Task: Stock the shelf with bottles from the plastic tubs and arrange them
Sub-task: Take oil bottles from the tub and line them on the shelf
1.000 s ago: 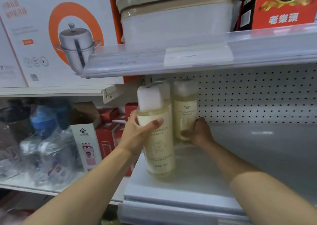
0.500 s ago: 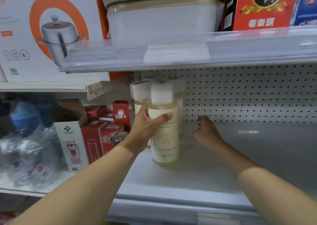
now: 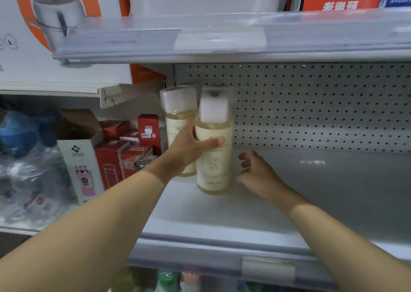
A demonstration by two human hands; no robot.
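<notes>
Shelf (image 3: 311,198); left hand (image 3: 186,149) around bottle (image 3: 213,158)

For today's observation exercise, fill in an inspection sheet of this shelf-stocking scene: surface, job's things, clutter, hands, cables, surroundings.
Surface: white shelf, mostly bare, pegboard back.
Job's things: front bottle upright on the shelf; rear bottle behind it to the left.
Clutter: nothing seen.
Hands: left hand holds the front bottle in its grip; right hand beside it, fingers loosely curled, holding nothing.
Cables: nothing seen.
Surroundings: red boxes left; pot carton above.
</notes>
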